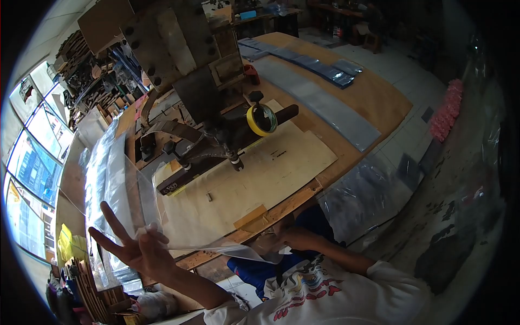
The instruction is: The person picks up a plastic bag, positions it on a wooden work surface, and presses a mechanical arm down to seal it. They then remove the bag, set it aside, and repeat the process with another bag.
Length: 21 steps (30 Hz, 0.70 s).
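My left hand (pixel 142 250) is raised at the front left of the table, two fingers stretched out and the others pinched on a clear plastic sheet (pixel 233 250). The thin sheet runs across the table's front edge towards my lap. My right hand (pixel 295 237) is low by the front edge, fingers curled at the sheet's other end; its fingertips are partly hidden. Ahead of both hands stands a press machine (pixel 200 97) with a long dark bar (pixel 181 177) over a pale board (pixel 281 162). A roll of yellow tape (pixel 252 120) hangs on the bar.
Long stacks of clear plastic (pixel 325 105) lie on the right of the wooden table (pixel 379 92). More plastic (pixel 105 184) lies at the left by the windows. A pink bundle (pixel 447 111) is at the far right. A person (pixel 372 24) sits in the background.
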{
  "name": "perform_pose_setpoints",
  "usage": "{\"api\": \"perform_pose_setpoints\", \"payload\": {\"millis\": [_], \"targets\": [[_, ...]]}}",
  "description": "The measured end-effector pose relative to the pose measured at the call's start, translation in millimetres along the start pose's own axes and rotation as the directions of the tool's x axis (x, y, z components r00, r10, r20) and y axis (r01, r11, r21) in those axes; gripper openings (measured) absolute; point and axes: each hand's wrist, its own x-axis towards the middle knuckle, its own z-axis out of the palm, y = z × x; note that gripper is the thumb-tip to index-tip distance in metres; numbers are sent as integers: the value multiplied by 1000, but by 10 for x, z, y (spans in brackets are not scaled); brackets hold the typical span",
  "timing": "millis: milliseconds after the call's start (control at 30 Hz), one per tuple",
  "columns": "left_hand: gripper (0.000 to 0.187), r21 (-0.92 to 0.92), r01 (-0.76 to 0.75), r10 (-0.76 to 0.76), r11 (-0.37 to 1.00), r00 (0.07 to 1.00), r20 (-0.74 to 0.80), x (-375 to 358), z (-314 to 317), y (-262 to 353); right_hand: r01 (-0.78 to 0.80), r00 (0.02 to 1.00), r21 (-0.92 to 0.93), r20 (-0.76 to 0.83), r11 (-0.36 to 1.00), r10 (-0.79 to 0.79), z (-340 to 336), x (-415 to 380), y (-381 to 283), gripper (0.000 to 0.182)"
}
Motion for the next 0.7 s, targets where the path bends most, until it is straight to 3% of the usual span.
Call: {"api": "perform_pose_setpoints", "payload": {"millis": [33,67,167,233,267,367,467,500,567,633,667,700], "targets": [[97,9,-53,52,999,998,41,56,9,40,65,991,9,-119,998,-63,38,57,40,33],[89,27,-113,114,993,993,-27,82,110,56,130,964,11,-235,991,-123,78,102,75,32],[89,26,-111,113,993,987,-110,55,156,83,108,938,-173,-310,979,-158,23,230,150,38],[89,21,-46,49,999,988,-143,-90,241,80,0,1000,-87,-24,996,-2,-99,155,173,51],[88,1,-3,3,1000,993,-120,-216,194,-9,-62,990,-59,122,996,69,-221,122,111,59],[83,-17,202,-202,979,979,-28,-779,250,-315,-133,967,267,248,955,66,-858,-197,-463,73],[74,-131,495,-493,859,869,49,-1179,440,-473,89,996,325,-9,941,-91,-1343,-405,-900,84],[73,-128,534,-531,836,845,61,-1271,509,-518,218,972,293,-153,931,-179,-1420,-421,-983,69],[71,-117,611,-605,783,792,82,-1362,609,-578,186,968,428,-233,884,-91,-1442,-378,-1036,55],[68,62,572,-575,818,807,132,-1270,634,-607,162,945,499,-326,851,12,-1431,-263,-1071,35],[66,153,547,-567,823,808,162,-1216,639,-611,87,949,538,-300,838,94,-1464,-200,-1119,37],[63,264,631,-672,729,734,102,-1128,644,-552,17,946,574,-274,819,172,-1527,-129,-1173,38]]}}
